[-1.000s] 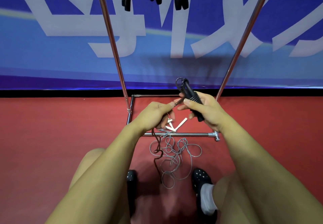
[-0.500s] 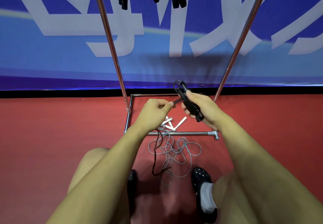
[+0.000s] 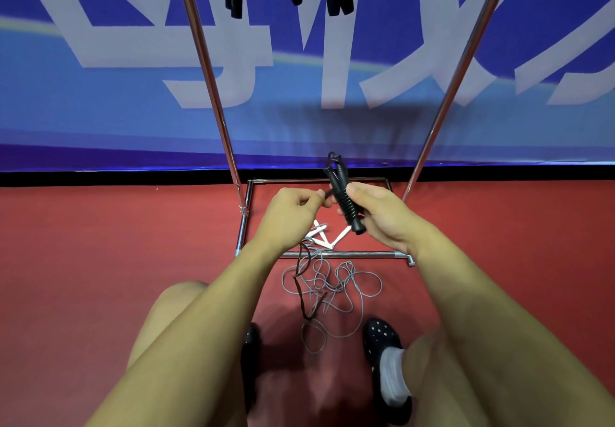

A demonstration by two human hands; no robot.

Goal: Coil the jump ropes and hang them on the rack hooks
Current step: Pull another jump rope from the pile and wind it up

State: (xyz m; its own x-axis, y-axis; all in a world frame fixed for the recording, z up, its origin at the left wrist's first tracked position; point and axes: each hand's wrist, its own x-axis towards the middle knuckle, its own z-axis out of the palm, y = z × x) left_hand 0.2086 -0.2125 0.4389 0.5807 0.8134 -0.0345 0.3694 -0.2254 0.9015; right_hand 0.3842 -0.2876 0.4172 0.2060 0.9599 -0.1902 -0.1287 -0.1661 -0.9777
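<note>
Right hand [image 3: 379, 217] is gripping the black handles [image 3: 344, 198] mid-frame, long axis tilted up toward upper left. Left hand [image 3: 289, 213] pinches the dark rope [image 3: 301, 280] right beside them, its tail trailing down onto the floor [image 3: 100, 260].

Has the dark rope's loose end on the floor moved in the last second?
Yes. The dark rope has been drawn up: its lowest loop now sits nearer the rack's front base bar, and less trails toward the shoes, while the grey rope lies unchanged.
</note>
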